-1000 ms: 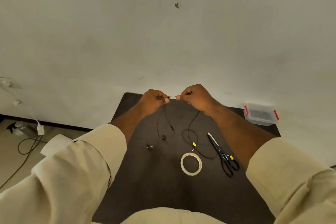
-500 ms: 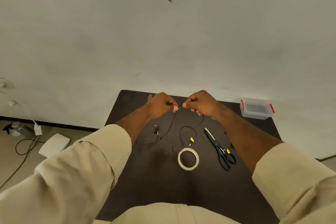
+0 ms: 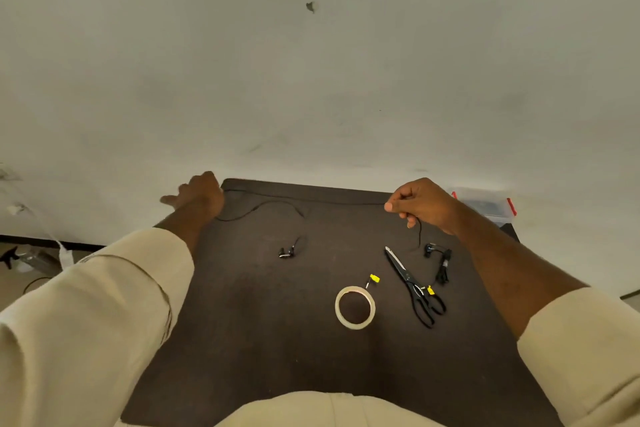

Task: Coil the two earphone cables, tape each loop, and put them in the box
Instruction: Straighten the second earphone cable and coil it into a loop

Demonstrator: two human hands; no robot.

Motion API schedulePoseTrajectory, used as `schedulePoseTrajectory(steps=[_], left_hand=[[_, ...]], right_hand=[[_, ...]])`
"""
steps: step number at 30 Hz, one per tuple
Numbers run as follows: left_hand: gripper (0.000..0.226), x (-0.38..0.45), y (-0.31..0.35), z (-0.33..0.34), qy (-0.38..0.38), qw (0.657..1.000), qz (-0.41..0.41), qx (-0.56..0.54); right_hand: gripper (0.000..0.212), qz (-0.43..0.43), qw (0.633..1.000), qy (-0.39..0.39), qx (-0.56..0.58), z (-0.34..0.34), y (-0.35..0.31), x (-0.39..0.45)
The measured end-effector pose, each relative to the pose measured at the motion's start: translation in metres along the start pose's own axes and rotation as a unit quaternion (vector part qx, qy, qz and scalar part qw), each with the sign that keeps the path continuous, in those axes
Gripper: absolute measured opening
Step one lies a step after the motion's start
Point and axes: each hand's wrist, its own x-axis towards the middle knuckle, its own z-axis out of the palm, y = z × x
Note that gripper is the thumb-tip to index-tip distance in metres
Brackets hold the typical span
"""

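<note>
above the dark table (image 3: 263,340), earphone cable (image 3: 277,205) between left hand (image 3: 201,196) and right hand (image 3: 420,206)

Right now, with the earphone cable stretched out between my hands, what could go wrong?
The cable looks taut between the left hand and the right hand; pulling wider may strain the thin wire. Its earbud lies on the table and could drag or snag. The slack below your right grip hangs near the scissors and the second earphone, so the two might tangle.
</note>
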Motion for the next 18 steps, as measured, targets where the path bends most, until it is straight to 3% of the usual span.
schedulePoseTrajectory(steps=[2, 4, 7, 10, 13, 16, 18], left_hand=[[0.042, -0.017, 0.021, 0.008, -0.049, 0.979, 0.114, -0.164], [0.045, -0.051, 0.059, 0.015, -0.149, 0.906, 0.24, -0.314], [0.03, -0.094, 0.102, 0.021, -0.266, 0.838, 0.325, -0.348], [0.015, -0.101, 0.112, 0.019, -0.275, 0.814, 0.347, -0.377], [0.012, -0.089, 0.107, 0.01, -0.244, 0.822, 0.369, -0.359], [0.011, -0.058, 0.089, -0.004, -0.111, 0.884, 0.373, -0.26], [0.01, -0.03, 0.063, -0.013, -0.017, 0.927, 0.302, -0.221]], right_hand=[[0.006, -0.016, 1.0, 0.014, 0.016, 0.007, -0.006, 0.003], [0.007, -0.03, 0.999, 0.015, 0.029, 0.022, -0.017, 0.008], [0.009, -0.043, 0.999, 0.001, 0.027, 0.038, -0.033, 0.014], [0.011, -0.039, 0.999, -0.004, 0.022, 0.039, -0.037, 0.015], [0.017, -0.022, 0.999, -0.008, 0.027, 0.032, -0.034, 0.012], [0.018, -0.006, 1.0, -0.007, 0.028, 0.017, -0.019, 0.004], [0.017, 0.004, 0.999, 0.017, 0.032, 0.002, -0.004, -0.002]])
